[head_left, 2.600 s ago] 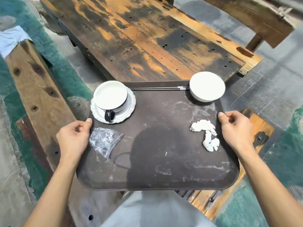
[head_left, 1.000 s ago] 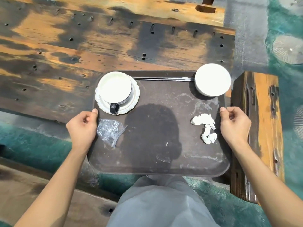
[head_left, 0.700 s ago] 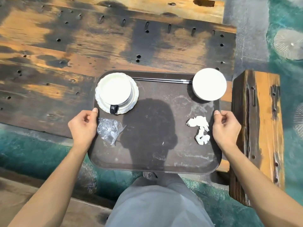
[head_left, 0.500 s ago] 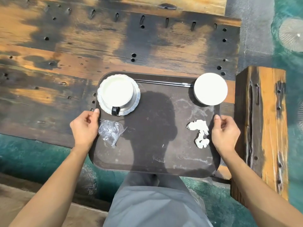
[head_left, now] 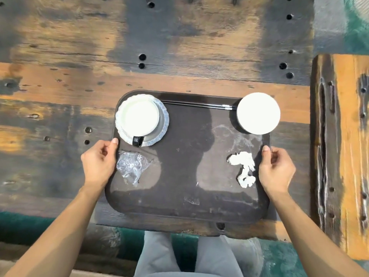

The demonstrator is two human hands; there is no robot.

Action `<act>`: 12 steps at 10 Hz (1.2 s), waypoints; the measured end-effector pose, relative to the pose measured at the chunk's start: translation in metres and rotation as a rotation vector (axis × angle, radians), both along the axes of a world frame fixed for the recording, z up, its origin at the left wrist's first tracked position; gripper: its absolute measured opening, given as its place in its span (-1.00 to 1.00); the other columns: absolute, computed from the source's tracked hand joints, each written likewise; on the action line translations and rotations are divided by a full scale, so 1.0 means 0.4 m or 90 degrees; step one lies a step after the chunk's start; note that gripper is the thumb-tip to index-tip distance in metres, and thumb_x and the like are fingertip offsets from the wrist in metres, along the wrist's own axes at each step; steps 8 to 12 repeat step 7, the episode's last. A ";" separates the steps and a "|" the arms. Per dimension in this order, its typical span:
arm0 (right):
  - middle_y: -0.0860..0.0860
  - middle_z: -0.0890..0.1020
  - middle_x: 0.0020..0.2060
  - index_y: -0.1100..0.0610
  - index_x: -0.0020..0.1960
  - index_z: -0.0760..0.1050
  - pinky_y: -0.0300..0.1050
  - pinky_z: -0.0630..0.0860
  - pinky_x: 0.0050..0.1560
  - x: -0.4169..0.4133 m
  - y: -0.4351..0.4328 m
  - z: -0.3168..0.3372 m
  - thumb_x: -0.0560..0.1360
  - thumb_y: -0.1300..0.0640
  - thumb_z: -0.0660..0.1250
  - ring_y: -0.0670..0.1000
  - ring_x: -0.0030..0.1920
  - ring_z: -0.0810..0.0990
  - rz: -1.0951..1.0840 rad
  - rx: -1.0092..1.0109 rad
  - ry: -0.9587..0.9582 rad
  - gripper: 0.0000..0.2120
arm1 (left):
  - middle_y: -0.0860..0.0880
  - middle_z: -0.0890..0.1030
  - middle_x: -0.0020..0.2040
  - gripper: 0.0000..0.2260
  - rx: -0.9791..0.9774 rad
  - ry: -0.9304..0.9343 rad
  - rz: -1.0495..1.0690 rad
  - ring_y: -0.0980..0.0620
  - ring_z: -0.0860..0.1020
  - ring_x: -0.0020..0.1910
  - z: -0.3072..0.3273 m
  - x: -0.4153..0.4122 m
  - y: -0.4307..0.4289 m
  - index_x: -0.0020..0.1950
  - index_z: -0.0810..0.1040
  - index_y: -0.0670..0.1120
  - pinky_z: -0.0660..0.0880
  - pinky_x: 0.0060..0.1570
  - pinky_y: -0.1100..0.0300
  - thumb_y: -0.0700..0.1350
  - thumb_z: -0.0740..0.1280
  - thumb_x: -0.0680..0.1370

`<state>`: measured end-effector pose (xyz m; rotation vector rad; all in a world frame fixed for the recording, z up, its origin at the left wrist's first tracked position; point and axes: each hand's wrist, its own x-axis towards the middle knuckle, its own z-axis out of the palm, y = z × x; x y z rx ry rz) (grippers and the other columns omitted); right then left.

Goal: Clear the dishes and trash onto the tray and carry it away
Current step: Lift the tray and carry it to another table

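Hands, left and right, clasp loaded tray over table

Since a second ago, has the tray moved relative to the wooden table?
Yes. The tray has shifted forward over the wooden table; its near edge, which overhung the floor, now lies above the tabletop. Both hands grip its sides.

The counter is rough, weathered wood, patchy orange and charred black, pocked with holes; the tray looks like matt dark plastic, scuffed and smeared with pale residue; the cup, saucer and bowl are smooth white ceramic; the wrapper is clear, crinkled, glossy plastic; the napkin is crumpled white paper.
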<state>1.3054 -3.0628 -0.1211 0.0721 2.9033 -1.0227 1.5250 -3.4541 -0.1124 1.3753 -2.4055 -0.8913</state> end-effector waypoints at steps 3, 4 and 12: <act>0.14 0.60 -0.26 0.23 -0.11 0.53 -0.07 0.37 -0.17 -0.037 -0.023 -0.036 0.61 0.03 0.29 0.12 -0.25 0.52 0.009 0.046 0.024 -0.73 | -0.08 0.58 -0.36 -0.67 0.019 -0.019 -0.021 -0.01 0.49 -0.32 -0.049 -0.029 -0.024 -0.19 0.59 -0.14 0.41 -0.24 0.14 0.08 0.32 0.62; 0.16 0.59 -0.24 0.25 -0.09 0.52 -0.04 0.39 -0.17 -0.044 -0.024 -0.034 0.62 0.05 0.28 0.14 -0.24 0.52 0.024 0.057 0.016 -0.73 | -0.06 0.57 -0.37 -0.68 0.039 -0.034 -0.028 0.06 0.46 -0.36 -0.043 -0.031 -0.031 -0.20 0.57 -0.12 0.39 -0.23 0.14 0.08 0.33 0.61; 0.03 0.56 -0.14 0.18 0.07 0.51 -0.09 0.33 -0.07 0.011 -0.009 0.070 0.65 -0.04 0.16 0.13 -0.08 0.54 0.004 0.020 -0.181 -0.70 | -0.09 0.60 -0.33 -0.71 0.215 -0.132 0.031 -0.05 0.53 -0.32 0.027 0.036 -0.005 -0.21 0.60 -0.02 0.49 -0.15 0.12 0.12 0.31 0.60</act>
